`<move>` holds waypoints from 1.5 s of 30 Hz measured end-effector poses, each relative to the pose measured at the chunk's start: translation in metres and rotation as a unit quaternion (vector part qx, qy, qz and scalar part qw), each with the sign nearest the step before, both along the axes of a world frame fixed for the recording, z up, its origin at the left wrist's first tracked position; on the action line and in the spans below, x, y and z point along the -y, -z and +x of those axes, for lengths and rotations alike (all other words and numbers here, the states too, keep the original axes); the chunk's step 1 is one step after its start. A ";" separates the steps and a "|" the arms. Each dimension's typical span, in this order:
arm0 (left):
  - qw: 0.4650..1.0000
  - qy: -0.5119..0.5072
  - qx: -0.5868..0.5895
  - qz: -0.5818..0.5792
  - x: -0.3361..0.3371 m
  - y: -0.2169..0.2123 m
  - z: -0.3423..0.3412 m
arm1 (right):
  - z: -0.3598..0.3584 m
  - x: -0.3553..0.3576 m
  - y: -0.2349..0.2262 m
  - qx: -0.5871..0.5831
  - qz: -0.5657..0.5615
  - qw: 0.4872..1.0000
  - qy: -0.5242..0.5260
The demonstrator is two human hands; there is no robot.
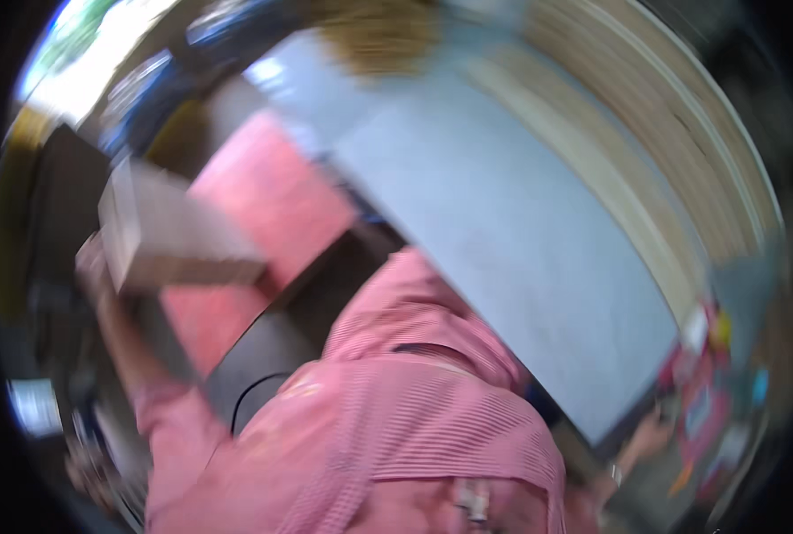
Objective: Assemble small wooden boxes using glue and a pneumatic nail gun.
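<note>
A light brown cardboard box (178, 222) is tilted above a red-pink flat surface at the left. My left hand (94, 265) grips the box at its left edge, with the thumb side against the cardboard. Low on the right, my right hand (652, 436) is beside the corner of the pale table, close to a pink packet (708, 414) and other small coloured things. Its fingers are smeared by motion, so whether it holds anything does not show. The whole picture is blurred.
The pale blue-white table (503, 222) runs diagonally before me, with long wooden boards (592, 169) along its far side. A straw-coloured bundle (378, 36) lies at the top. The red-pink surface (272, 205) stands left of the table. A dark cable (252, 387) curves nearby.
</note>
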State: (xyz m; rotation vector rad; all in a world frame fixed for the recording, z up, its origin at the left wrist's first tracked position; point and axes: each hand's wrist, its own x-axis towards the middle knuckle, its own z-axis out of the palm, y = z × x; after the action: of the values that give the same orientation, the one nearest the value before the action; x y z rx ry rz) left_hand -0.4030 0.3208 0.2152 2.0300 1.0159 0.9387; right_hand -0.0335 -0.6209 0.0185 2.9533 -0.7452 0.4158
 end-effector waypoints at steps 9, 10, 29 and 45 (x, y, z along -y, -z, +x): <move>0.939 0.009 -0.233 0.253 0.083 0.058 0.285 | 0.148 -0.143 -0.014 0.096 0.087 0.917 -0.377; 0.969 0.050 -0.205 0.127 0.125 0.065 0.330 | 0.164 -0.146 -0.006 0.078 0.055 0.932 -0.351; 0.701 0.358 -0.221 0.576 0.217 0.146 0.604 | 0.110 -0.155 -0.077 -0.122 0.056 0.914 -0.383; 0.669 0.572 -0.378 0.288 0.263 0.116 0.473 | 0.077 -0.239 -0.055 -0.071 0.260 0.863 -0.428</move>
State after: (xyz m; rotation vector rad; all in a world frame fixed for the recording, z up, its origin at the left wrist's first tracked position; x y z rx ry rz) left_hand 0.0702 0.0577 0.0989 2.9569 -0.4876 -0.4045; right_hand 0.0436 -0.3822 0.0734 3.6123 0.6424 -0.0010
